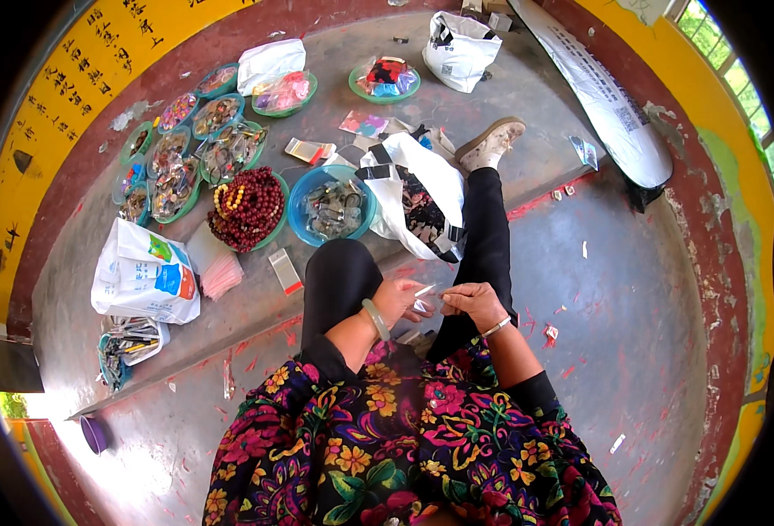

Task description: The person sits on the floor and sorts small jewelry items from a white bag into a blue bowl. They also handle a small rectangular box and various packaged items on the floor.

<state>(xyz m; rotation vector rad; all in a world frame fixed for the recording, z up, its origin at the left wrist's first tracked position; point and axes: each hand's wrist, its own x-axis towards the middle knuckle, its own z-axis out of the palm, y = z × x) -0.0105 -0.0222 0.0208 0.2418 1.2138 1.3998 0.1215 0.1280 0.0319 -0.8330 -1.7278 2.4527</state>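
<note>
Above the person's lap, the left hand [397, 301], jade bangle [376, 319] on its wrist, pinches one end of a small clear packet [424, 291]; the right hand [472, 302] meets it fingertip to fingertip, though whether it grips the packet I cannot tell. Bare concrete floor [632, 298] lies open to the packet's right. Beyond the packet, past the step edge, a green dish of dark red beads [248, 209] sits left of a blue bowl [332, 206] of small clear packets and a white carrier bag [418, 197].
</note>
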